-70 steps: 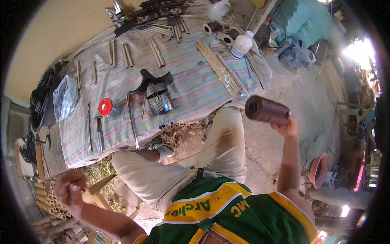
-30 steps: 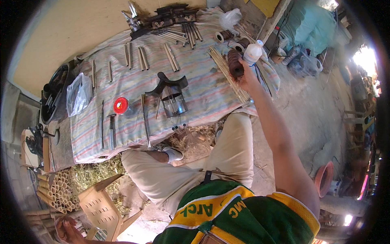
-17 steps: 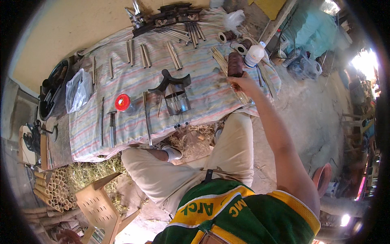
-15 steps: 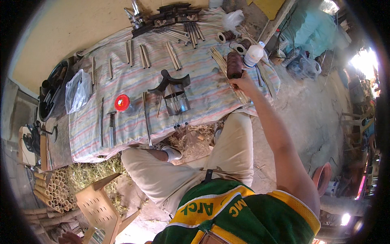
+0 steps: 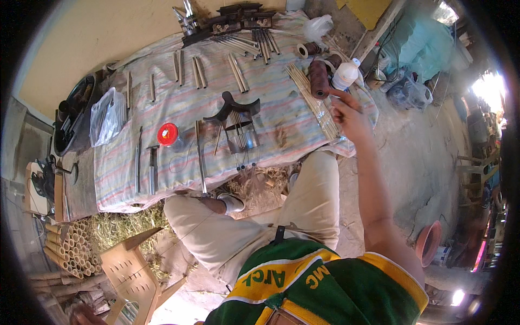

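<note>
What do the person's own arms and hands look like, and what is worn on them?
The right hand and its forearm are bare: no glove, watch or ring shows. The short sleeve at the shoulder is green with a yellow band. Only a sliver of the left hand shows at the lower edge, too little to describe.

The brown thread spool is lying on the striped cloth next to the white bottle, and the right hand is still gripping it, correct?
Not quite. The brown thread spool does lie on the striped cloth beside the white bottle, but the right hand is not gripping it: the head view shows the hand open and apart from it, just below the bottle.
</note>
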Available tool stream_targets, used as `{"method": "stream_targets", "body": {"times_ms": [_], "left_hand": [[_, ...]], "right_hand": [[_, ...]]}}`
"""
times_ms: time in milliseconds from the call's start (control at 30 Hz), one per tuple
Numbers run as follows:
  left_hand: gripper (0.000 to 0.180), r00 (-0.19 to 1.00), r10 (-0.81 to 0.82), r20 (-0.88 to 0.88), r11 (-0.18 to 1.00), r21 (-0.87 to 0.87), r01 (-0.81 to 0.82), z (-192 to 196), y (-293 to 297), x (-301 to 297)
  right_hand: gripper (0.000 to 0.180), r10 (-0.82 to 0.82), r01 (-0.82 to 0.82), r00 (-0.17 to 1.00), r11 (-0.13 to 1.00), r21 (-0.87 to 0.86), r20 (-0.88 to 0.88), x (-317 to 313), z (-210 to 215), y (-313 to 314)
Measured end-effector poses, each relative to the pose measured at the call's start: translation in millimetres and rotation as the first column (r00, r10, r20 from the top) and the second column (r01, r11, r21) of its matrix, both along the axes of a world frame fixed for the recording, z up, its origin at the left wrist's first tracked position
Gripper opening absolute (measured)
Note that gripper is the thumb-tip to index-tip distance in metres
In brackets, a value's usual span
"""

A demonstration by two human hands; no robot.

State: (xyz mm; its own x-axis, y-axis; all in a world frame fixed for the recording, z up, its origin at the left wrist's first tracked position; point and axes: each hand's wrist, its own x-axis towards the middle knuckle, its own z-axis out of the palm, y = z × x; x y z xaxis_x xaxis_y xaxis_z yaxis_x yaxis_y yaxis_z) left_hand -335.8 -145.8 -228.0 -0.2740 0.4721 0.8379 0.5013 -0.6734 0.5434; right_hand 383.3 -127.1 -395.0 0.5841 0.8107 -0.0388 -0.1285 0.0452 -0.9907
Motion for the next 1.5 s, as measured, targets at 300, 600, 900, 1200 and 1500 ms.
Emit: {"method": "stream_targets", "body": {"times_ms": [300, 600, 900, 1200, 1500], "left_hand": [[0.025, 0.985, 0.171, -0.018, 0.887, -0.432, -0.162, -80, 73, -157], [0.025, 0.947, 0.302, 0.11, 0.846, -0.489, -0.213, -113, 57, -207], [0.026, 0.9, 0.435, -0.024, 0.602, -0.735, -0.311, -103, 45, -284], [0.033, 0.8, 0.537, -0.268, 0.479, -0.683, -0.551, -60, 36, -293], [0.034, 0.717, 0.626, -0.308, 0.462, -0.594, -0.658, -70, 10, -384]], "right_hand": [[0.025, 0.047, -0.029, 0.998, 0.951, 0.309, -0.051, -5, 90, -56], [0.021, -0.312, -0.021, -0.008, 0.95, 0.312, 0.95, -48, 203, -46], [0.043, 0.159, 0.16, 0.21, 0.968, -0.195, 0.965, 57, 168, -79], [0.046, 0.13, -0.207, 0.474, 0.978, -0.033, 0.871, 125, 149, -62], [0.073, 0.339, 0.092, 0.529, 0.888, -0.45, 0.778, 131, 132, -29]]}}
